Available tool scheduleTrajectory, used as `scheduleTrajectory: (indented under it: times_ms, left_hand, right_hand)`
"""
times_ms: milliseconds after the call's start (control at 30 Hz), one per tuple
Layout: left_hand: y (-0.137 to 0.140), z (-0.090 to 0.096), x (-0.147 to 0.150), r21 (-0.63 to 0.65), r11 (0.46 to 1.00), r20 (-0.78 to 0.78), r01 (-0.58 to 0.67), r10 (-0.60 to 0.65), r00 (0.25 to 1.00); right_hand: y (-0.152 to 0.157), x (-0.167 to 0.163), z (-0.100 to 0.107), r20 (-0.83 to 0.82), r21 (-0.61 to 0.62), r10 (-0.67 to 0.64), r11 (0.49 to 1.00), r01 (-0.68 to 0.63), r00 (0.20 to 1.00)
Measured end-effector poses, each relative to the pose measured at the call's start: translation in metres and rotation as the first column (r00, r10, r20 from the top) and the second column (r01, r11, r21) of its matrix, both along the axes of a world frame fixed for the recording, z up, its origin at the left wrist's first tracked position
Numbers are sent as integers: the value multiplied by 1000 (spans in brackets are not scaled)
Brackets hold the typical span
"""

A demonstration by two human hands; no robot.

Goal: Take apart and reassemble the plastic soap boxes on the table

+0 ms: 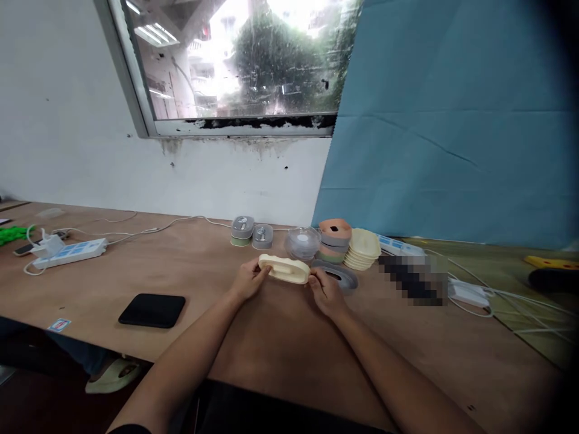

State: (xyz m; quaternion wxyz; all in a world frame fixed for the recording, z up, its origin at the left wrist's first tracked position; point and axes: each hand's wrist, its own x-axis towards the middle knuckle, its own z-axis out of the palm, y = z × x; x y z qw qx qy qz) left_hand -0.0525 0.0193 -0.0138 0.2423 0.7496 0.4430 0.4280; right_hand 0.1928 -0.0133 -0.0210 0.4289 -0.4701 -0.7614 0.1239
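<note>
Between my two hands is a cream-yellow oval plastic part [289, 269] with a raised rim and a ridge in its middle, tilted up above the table. My left hand [248, 279] grips its left end, with the thumb over the rim. At the right end, my right hand [326, 293] pinches it between thumb and fingers. A grey oval piece with a dark slot [346, 278] lies just behind my right hand. Beyond the held part stand clear round plastic pieces [303, 241], a stack of orange, grey and green pieces [335, 232] and a pile of cream-yellow trays [363, 248].
Two small grey lidded boxes [262, 236] stand near the wall. A black phone-like slab [152, 310] lies at the left front of the brown table [190, 259]. Power strips [75, 252] and white cables lie at both sides. A person's shoe [113, 375] shows below the table.
</note>
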Motion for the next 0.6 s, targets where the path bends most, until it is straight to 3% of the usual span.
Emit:
scheduleTrajectory:
  times_ms: [133,333,600]
  left_hand:
    - [2,-4,2,-52,999,63,10,-6,998]
    - [4,-8,-3,-74,996,-117,-54,45,992]
    - [2,-1,-3,-94,995,-210,46,-65,975]
  right_hand:
    - [3,5,4,57,-23,-42,999,43,997]
    - [7,7,4,161,-30,-90,995,96,983]
    - [12,12,-1,301,-16,-92,995,102,949]
